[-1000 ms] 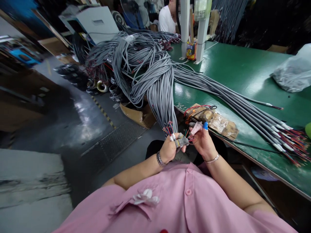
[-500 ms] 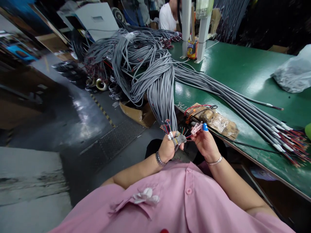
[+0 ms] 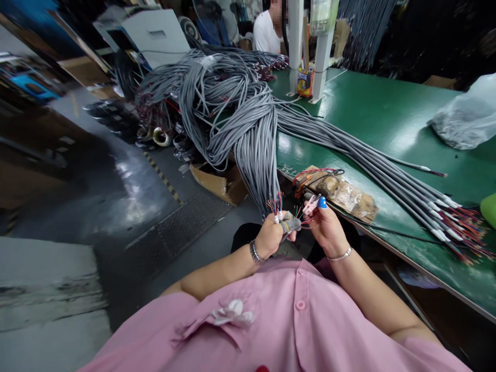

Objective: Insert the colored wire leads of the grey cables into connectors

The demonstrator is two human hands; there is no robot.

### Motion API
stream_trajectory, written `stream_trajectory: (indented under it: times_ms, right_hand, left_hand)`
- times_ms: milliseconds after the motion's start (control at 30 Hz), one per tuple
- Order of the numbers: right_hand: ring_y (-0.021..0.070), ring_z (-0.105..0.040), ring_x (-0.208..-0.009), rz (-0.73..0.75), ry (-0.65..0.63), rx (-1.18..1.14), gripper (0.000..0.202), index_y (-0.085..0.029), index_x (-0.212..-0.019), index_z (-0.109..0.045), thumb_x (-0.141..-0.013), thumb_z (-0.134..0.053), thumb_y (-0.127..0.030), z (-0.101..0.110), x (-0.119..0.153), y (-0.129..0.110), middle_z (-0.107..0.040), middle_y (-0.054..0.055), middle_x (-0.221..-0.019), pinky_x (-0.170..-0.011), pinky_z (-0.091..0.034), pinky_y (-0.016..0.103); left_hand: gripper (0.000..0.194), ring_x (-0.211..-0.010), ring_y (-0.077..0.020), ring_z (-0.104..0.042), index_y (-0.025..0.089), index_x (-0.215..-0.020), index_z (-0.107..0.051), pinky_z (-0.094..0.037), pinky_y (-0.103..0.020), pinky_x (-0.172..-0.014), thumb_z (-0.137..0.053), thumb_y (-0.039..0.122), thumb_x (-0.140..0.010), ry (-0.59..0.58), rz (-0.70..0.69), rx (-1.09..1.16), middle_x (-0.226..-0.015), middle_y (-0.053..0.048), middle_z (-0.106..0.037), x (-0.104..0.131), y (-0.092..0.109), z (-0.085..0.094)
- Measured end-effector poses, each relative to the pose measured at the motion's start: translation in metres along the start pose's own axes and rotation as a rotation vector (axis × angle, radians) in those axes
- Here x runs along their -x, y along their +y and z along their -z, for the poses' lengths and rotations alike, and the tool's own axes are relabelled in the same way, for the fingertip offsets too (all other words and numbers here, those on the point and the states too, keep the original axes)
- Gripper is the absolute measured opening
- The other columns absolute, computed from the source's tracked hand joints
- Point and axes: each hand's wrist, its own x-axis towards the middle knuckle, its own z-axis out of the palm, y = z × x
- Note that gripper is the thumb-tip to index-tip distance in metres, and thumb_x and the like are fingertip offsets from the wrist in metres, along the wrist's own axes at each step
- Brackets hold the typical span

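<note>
My left hand [image 3: 270, 236] is closed around the ends of several grey cables [image 3: 258, 165], in front of my lap. Grey fabric [image 3: 290, 225] covers some of its fingers. Stripped cable ends with thin coloured wires [image 3: 277, 202] stick up beside the thumb. My right hand [image 3: 328, 228], a blue cover [image 3: 322, 202] on one fingertip, pinches a small pink clip [image 3: 310, 205] that looks like a clothes peg. A few thin red wires [image 3: 307, 221] run from the left fingers towards the right hand; where they end is hidden.
A green table [image 3: 391, 113] carries another bundle of grey cables [image 3: 360, 150] and a wooden block [image 3: 341, 194] at its near edge. A plastic bag [image 3: 467, 116] lies at the right. An open cardboard box [image 3: 217, 183] stands below the hanging cables. A person [image 3: 267, 31] is at the back.
My left hand has shifted slightly right with the cable ends, closer to my right hand. The pink clip stays in my right fingers, which have barely moved.
</note>
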Motion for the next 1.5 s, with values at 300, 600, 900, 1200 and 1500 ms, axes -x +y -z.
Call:
stream_trajectory:
  times_ms: [300, 600, 900, 1200, 1500]
  right_hand:
    - [0.0107, -0.059, -0.066, -0.053, -0.027, -0.030, 0.031, -0.022, -0.086, -0.070, -0.078, -0.071, -0.052, 0.001, 0.003, 0.001, -0.071, 0.000, -0.083, -0.056, -0.049, 0.022]
    - [0.0099, -0.054, -0.062, -0.040, -0.060, 0.006, 0.029, -0.020, -0.084, -0.069, -0.080, -0.069, -0.049, -0.002, 0.008, -0.002, -0.068, 0.001, -0.079, -0.056, -0.047, 0.022]
    - [0.0095, -0.055, -0.061, -0.069, -0.038, 0.029, 0.031, -0.021, -0.082, -0.068, -0.077, -0.071, -0.051, -0.005, 0.006, -0.007, -0.067, 0.000, -0.078, -0.056, -0.048, 0.022]
    - [0.0109, -0.059, -0.069, -0.120, -0.065, 0.111, 0.031, -0.020, -0.086, -0.070, -0.075, -0.075, -0.048, 0.002, 0.006, -0.015, -0.069, 0.002, -0.086, -0.059, -0.052, 0.021]
    - [0.0088, -0.058, -0.067, -0.135, -0.034, 0.023, 0.025, -0.020, -0.084, -0.070, -0.072, -0.079, -0.040, 0.003, 0.009, -0.016, -0.069, -0.001, -0.081, -0.061, -0.052, 0.019]
  left_hand:
    - [0.033, -0.041, -0.0079, -0.040, 0.014, -0.059, -0.061, -0.024, -0.024, -0.044, -0.067, 0.040, -0.078, 0.024, -0.016, -0.005, -0.045, -0.002, -0.056, 0.002, 0.001, 0.000]
    - [0.035, -0.043, -0.0080, -0.041, 0.014, -0.055, -0.059, -0.025, -0.024, -0.046, -0.066, 0.039, -0.080, 0.035, -0.048, -0.043, -0.045, -0.002, -0.055, 0.007, -0.004, 0.007]
    - [0.028, -0.041, -0.0082, -0.042, 0.015, -0.062, -0.061, -0.026, -0.024, -0.045, -0.069, 0.037, -0.077, 0.087, -0.079, 0.104, -0.046, 0.000, -0.057, 0.009, -0.007, 0.006]
    - [0.030, -0.043, -0.0081, -0.044, 0.015, -0.063, -0.061, -0.029, -0.023, -0.046, -0.068, 0.039, -0.078, 0.135, -0.057, 0.092, -0.047, -0.001, -0.059, 0.006, -0.003, -0.001]
    - [0.027, -0.045, -0.0085, -0.047, 0.014, -0.063, -0.063, -0.033, -0.023, -0.050, -0.069, 0.036, -0.078, 0.123, -0.067, 0.089, -0.047, 0.000, -0.059, 0.002, -0.002, -0.006]
